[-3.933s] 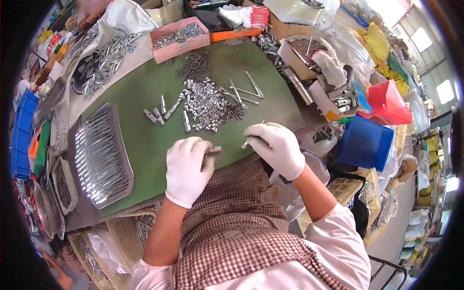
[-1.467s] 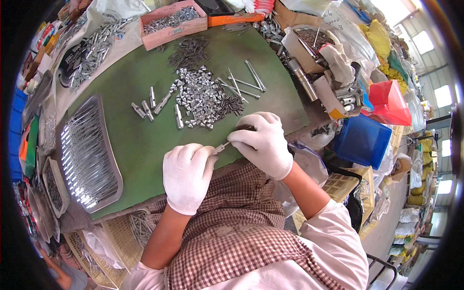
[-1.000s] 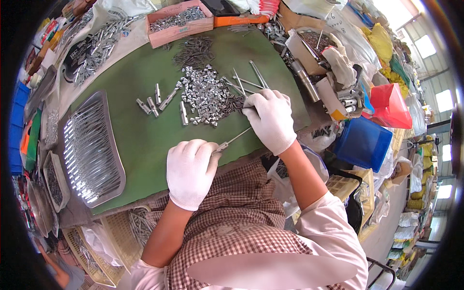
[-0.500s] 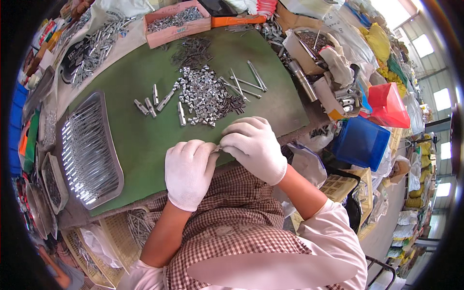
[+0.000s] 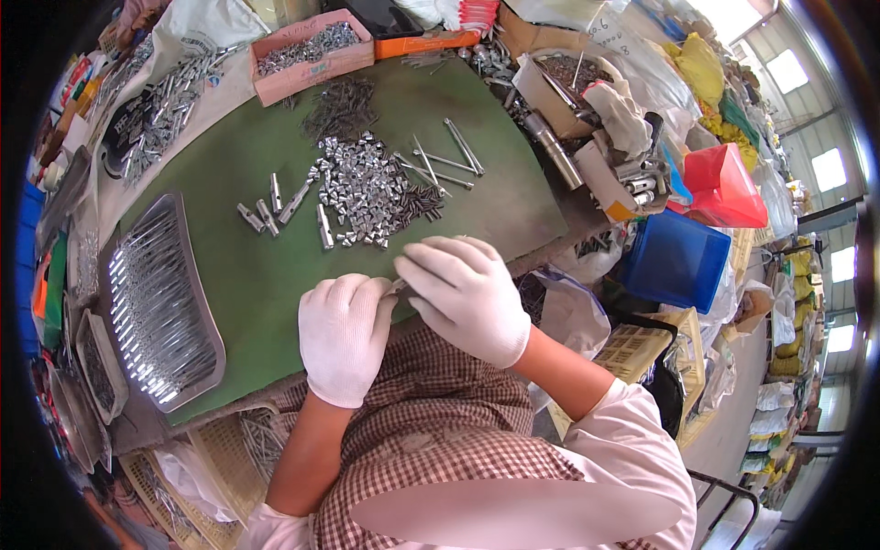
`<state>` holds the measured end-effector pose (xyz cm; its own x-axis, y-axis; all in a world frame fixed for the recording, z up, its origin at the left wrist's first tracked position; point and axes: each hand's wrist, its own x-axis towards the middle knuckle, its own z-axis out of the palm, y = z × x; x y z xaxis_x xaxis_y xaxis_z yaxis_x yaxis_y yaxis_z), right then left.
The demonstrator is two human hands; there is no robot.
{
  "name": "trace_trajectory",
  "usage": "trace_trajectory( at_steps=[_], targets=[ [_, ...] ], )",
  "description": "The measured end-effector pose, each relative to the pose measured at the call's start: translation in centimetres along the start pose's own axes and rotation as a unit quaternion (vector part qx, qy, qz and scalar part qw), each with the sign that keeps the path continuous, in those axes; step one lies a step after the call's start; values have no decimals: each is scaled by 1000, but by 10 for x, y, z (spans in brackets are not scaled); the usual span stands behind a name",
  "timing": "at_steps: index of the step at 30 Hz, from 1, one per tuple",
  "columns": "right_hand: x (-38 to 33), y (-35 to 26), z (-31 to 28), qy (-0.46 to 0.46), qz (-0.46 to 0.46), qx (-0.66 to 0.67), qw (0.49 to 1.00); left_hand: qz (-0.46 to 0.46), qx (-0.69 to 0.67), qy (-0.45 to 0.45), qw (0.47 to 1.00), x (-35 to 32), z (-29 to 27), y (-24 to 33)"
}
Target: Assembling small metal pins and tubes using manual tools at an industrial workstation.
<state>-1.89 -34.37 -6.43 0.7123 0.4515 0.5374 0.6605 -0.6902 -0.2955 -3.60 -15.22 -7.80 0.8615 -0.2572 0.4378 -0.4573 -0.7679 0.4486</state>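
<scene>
White knitted gloves cover both hands, which meet at the table's near edge. My left hand (image 5: 343,339) pinches one side of a small silvery metal piece (image 5: 397,286); the fingers hide most of it. Curled around its other side is my right hand (image 5: 467,301). Just beyond lies a heap of small shiny metal nuts or wedges (image 5: 359,188), with short dark screws (image 5: 420,203) at its right edge. Left of the heap are several silver tubular sleeves (image 5: 276,194). Long thin metal rods (image 5: 463,147) lie to its right, and thin dark pins (image 5: 339,108) behind it.
A grey tray (image 5: 217,335) of neatly lined-up metal rods sits at the left of the green mat (image 5: 261,316). At the back stands a pink box (image 5: 312,71) of small parts. Cardboard boxes (image 5: 610,188), a blue bin (image 5: 678,261) and a red bin (image 5: 729,188) crowd the right.
The whole view has shifted slightly, so the table's things appear a little further left. Both hands stay together at the small metal piece, with only slight finger movement.
</scene>
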Motion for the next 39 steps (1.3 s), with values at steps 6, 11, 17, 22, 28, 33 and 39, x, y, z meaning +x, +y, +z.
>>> trace_trajectory(
  at_steps=[6, 11, 17, 22, 28, 33, 39],
  targets=[
    [-6, 6, -8, -35, -12, -26, 999, -3, -11, -6, 1000, 0, 0, 0],
    [-12, 6, 3, -41, -25, -23, 999, -8, 0, -4, 1000, 0, -1, 4],
    [-7, 27, -17, 84, 46, -25, 995, -21, 1, -14, 1000, 1, -1, 5],
    [-18, 46, 9, 139, 120, 2, 983, 4, 16, 9, 1000, 9, 3, 10],
    [-14, 36, 9, 140, 147, -10, 979, 32, 68, -9, 997, 14, 5, 15],
    [-26, 41, 6, 126, 157, -25, 979, 8, 51, 17, 999, 10, -51, -10],
    [-22, 36, 15, 117, 138, -80, 980, -99, 191, 74, 974, -4, -189, -143]
  ],
)
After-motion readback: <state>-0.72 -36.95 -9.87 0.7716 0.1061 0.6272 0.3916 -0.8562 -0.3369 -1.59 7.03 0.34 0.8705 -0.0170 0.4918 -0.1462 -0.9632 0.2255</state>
